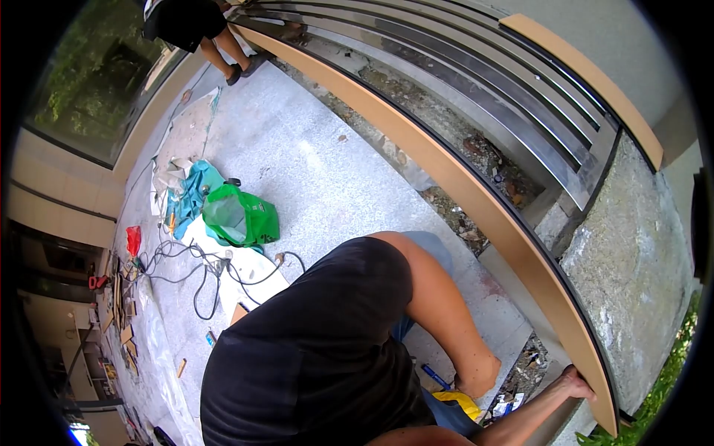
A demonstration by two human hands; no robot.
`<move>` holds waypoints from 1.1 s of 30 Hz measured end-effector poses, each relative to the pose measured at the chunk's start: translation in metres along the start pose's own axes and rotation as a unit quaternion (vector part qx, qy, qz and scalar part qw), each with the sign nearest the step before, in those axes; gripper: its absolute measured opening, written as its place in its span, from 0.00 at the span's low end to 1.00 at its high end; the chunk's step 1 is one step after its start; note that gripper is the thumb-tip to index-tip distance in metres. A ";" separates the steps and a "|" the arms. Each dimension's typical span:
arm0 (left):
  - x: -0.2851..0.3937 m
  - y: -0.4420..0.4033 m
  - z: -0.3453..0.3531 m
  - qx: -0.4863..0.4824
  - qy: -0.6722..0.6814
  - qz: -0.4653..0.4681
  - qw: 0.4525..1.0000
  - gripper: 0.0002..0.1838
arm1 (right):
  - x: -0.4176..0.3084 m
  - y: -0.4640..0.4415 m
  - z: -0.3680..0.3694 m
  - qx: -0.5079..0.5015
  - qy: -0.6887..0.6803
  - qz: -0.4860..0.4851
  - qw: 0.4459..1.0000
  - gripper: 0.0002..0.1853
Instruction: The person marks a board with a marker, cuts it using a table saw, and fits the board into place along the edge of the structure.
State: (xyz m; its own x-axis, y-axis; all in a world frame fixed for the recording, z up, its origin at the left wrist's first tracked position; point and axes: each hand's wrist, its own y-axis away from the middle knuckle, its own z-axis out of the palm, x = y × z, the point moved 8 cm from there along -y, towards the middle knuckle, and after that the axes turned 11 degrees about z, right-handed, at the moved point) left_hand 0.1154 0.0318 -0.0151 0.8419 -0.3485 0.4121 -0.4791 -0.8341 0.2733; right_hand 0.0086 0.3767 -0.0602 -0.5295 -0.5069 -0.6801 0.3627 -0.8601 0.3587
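My right hand (576, 383) is at the lower right, with its fingers closed round the edge of a long tan board (446, 167). This board has a dark edge and curves across the view from the top to the lower right. My other arm, in a black sleeve, bends in the middle of the view, and no left hand can be made out. Below the bent arm lie a blue marker-like object (435, 376) and something yellow (462, 402) on the floor.
A green bag (242, 217) stands beside teal cloth (199, 186) and tangled black cables (201, 256). Another person's legs (223, 53) show at the top. Metal slats (513, 126) and a rough concrete block (632, 245) are on the right. Wood scraps (128, 338) lie at far left.
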 end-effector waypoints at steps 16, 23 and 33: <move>-0.003 0.000 -0.001 0.001 0.000 -0.010 1.000 0.17 | -0.003 0.030 0.018 0.007 0.048 -0.018 0.999 0.52; -0.002 0.004 -0.004 0.010 0.006 -0.006 1.000 0.17 | -0.001 0.030 0.019 0.005 0.039 -0.014 0.999 0.51; -0.003 0.002 -0.002 0.006 0.005 -0.005 1.000 0.17 | -0.002 0.023 0.015 0.008 0.032 -0.011 0.999 0.50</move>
State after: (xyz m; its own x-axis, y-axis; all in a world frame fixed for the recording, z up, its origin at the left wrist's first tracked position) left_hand 0.1117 0.0316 -0.0141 0.8447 -0.3354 0.4172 -0.4668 -0.8430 0.2673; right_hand 0.0070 0.3570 -0.0408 -0.4877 -0.4830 -0.7273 0.3385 -0.8725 0.3524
